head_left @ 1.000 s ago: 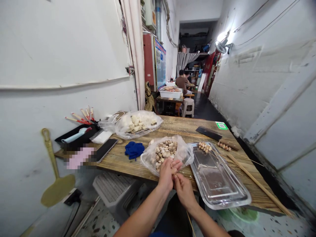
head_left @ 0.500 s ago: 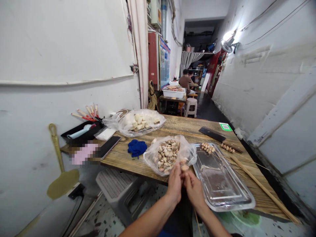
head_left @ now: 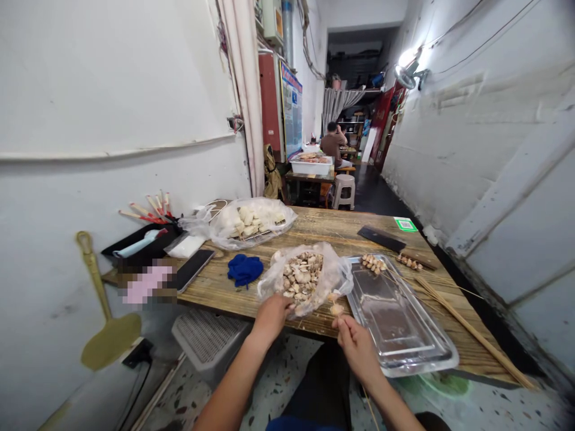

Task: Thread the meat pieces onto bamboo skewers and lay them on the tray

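A clear plastic bag of cut mushroom pieces lies open on the wooden table. My left hand rests at the bag's near edge, fingers curled against the plastic. My right hand pinches a thin bamboo skewer that points up, with a mushroom piece threaded on its top end. A shiny metal tray lies just right of my right hand, with one finished skewer of pieces at its far end.
Loose bamboo skewers and another filled skewer lie right of the tray. A cleaver, a blue cloth, a phone and a bag of white pieces are on the table. A person sits far down the corridor.
My hands were together at the bag's edge, pushing a piece onto the skewer. Now my left hand has moved left onto the bag while my right keeps the skewer.
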`<action>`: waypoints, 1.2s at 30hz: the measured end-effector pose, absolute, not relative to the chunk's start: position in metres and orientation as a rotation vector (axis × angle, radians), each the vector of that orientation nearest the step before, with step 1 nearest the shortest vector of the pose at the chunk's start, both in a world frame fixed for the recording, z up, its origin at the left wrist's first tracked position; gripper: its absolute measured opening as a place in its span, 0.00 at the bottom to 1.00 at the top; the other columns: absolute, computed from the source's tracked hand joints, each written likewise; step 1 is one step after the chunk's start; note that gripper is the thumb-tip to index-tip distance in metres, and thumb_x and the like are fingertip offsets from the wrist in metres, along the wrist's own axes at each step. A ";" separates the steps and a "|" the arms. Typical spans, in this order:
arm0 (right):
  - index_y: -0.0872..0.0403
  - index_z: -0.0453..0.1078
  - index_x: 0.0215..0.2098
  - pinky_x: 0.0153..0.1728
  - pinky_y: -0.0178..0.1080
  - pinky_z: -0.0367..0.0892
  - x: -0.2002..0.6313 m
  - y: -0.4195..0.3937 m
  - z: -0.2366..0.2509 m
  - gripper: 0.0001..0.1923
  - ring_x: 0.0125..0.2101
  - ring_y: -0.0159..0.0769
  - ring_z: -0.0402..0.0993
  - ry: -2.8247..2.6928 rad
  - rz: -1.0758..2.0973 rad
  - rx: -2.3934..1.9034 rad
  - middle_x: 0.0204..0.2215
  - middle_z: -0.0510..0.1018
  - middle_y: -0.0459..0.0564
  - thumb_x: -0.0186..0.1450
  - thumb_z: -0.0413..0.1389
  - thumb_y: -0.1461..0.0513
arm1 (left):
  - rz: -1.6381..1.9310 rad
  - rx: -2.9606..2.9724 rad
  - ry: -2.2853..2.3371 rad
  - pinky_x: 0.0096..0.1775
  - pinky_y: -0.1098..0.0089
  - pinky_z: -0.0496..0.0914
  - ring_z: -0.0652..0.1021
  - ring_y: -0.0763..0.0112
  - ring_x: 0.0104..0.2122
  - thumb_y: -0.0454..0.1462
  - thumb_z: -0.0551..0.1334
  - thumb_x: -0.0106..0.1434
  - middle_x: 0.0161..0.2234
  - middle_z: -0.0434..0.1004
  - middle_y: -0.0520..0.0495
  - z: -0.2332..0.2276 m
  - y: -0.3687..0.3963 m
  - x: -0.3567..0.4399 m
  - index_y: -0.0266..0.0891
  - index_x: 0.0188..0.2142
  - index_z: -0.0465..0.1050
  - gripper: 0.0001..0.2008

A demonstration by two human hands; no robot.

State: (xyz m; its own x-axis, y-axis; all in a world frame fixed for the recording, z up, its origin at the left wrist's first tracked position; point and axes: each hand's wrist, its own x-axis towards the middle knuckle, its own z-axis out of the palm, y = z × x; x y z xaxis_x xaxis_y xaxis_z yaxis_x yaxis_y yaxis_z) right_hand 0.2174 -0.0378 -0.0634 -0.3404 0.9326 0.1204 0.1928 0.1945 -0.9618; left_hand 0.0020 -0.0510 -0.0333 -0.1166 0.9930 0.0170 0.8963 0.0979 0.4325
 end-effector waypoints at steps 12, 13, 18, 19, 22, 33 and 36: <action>0.56 0.63 0.28 0.18 0.30 0.48 0.213 -0.047 -0.062 0.17 0.15 0.28 0.52 -1.769 1.244 -1.021 0.13 0.53 0.38 0.64 0.41 0.54 | 0.516 1.938 2.106 0.37 0.69 0.60 0.71 0.64 0.34 0.34 0.53 0.56 0.32 0.71 0.40 -0.043 -0.044 0.011 0.35 0.26 0.71 0.09; 0.56 0.63 0.27 0.18 0.30 0.48 0.213 -0.047 -0.062 0.17 0.15 0.28 0.52 -1.769 1.248 -1.019 0.13 0.53 0.38 0.64 0.41 0.54 | 0.586 1.916 2.109 0.37 0.69 0.60 0.71 0.64 0.34 0.33 0.53 0.56 0.30 0.71 0.40 -0.043 -0.043 0.011 0.35 0.25 0.70 0.09; 0.56 0.63 0.26 0.18 0.30 0.49 0.207 -0.052 -0.057 0.16 0.15 0.28 0.53 -1.807 1.252 -0.983 0.13 0.54 0.38 0.64 0.41 0.55 | 1.227 1.344 1.786 0.33 0.70 0.65 0.72 0.69 0.27 0.36 0.58 0.52 0.23 0.72 0.48 -0.036 -0.036 0.014 0.36 0.25 0.70 0.05; 0.56 0.63 0.26 0.18 0.30 0.49 0.205 -0.053 -0.055 0.16 0.15 0.27 0.53 -1.819 1.253 -0.965 0.12 0.55 0.38 0.64 0.41 0.56 | 1.343 1.148 1.627 0.33 0.70 0.66 0.73 0.69 0.27 0.37 0.60 0.51 0.24 0.73 0.48 -0.034 -0.035 0.017 0.36 0.27 0.70 0.05; 0.56 0.64 0.26 0.17 0.29 0.49 0.197 -0.054 -0.051 0.15 0.14 0.27 0.53 -1.825 1.248 -0.920 0.12 0.56 0.39 0.63 0.42 0.57 | 1.496 0.662 1.194 0.37 0.70 0.68 0.75 0.70 0.31 0.33 0.63 0.48 0.28 0.76 0.46 -0.030 -0.034 0.026 0.35 0.31 0.70 0.08; 0.56 0.63 0.25 0.17 0.29 0.48 0.193 -0.050 -0.055 0.16 0.15 0.27 0.53 -1.822 1.209 -0.975 0.13 0.55 0.39 0.64 0.41 0.56 | 1.547 0.402 0.991 0.40 0.71 0.69 0.76 0.69 0.36 0.32 0.64 0.50 0.33 0.77 0.41 -0.025 -0.038 0.046 0.32 0.35 0.70 0.11; 0.56 0.63 0.26 0.17 0.29 0.48 0.192 -0.049 -0.057 0.16 0.14 0.27 0.53 -1.815 1.233 -0.981 0.12 0.54 0.38 0.64 0.40 0.56 | 1.511 0.436 1.039 0.35 0.74 0.69 0.76 0.72 0.32 0.33 0.64 0.50 0.33 0.77 0.41 -0.024 -0.039 0.043 0.33 0.35 0.71 0.11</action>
